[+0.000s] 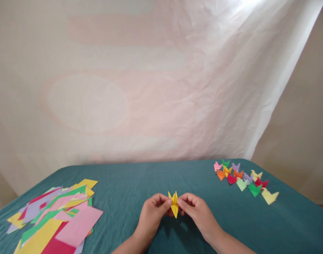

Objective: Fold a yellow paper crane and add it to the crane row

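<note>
Head view: left grip (154,211) and right grip (195,209) are pinching yellow origami (174,207); uneven tugging would be risking tears!

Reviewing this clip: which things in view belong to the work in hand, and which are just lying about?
Work in hand:
- yellow folded paper, pinched between the left hand and right hand

Lying about, untouched:
- coloured paper sheets, loosely piled on the left
- folded paper birds, grouped on the right; possibly related, being folded paper too
</note>
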Tool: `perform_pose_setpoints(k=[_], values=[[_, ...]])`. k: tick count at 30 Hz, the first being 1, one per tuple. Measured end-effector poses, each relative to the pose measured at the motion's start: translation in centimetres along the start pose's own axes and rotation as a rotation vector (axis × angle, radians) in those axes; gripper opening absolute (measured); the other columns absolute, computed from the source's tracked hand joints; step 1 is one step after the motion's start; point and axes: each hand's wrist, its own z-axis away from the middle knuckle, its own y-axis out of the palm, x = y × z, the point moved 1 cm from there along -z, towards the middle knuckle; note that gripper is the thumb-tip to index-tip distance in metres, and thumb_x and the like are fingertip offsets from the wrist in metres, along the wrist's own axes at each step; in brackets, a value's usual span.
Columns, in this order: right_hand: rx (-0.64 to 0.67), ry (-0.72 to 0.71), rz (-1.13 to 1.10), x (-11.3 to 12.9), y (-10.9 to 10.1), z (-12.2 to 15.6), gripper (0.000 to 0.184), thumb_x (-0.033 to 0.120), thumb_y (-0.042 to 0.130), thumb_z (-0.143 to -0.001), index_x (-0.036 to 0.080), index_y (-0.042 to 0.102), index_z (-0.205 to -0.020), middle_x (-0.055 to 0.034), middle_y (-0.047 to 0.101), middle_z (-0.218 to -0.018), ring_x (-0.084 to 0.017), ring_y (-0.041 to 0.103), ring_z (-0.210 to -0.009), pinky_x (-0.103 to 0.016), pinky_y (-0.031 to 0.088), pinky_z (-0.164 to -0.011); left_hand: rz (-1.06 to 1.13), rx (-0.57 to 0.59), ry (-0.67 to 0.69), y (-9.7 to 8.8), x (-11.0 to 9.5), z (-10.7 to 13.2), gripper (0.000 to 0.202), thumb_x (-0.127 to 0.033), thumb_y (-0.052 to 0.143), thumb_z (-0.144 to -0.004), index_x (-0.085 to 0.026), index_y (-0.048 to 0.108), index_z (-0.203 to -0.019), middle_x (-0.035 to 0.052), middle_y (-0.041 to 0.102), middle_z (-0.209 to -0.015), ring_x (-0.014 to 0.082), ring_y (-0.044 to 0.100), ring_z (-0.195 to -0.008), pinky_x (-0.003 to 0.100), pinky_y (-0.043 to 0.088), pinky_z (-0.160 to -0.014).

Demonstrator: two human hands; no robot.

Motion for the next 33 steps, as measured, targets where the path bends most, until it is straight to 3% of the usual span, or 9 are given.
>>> perform_pose_setpoints(k=[25,33], values=[[-0.11,0.017,0.08,-0.5,0.44,-0.08,0.031,0.048,0.066,-0.075,0.018,0.059,-0.07,-0.0006,0.065,-0.067,-0.017,0.06,-0.064,-0.024,0.045,-0.059,-0.176,-0.146,0.062,0.71,0.03,0.39,0.021,-0.031,0.07,-0.071,-0.017,0.057,-0.063,-0.0013,0.063,-0.056,0.014,0.06,-0.054,0.022,0.046,-0.055],[-0.129,-0.02,0.132,-0.39,0.47,0.05,0.026,0.041,0.067,-0.076,0.019,0.055,-0.07,0.0013,0.059,-0.066,-0.015,0.055,-0.062,-0.024,0.043,-0.058,-0.167,-0.137,0.09,0.7,0.28,0.44,0.023,-0.032,0.071,-0.07,-0.017,0.054,-0.066,-0.0016,0.061,-0.06,0.0128,0.058,-0.056,0.021,0.044,-0.055]])
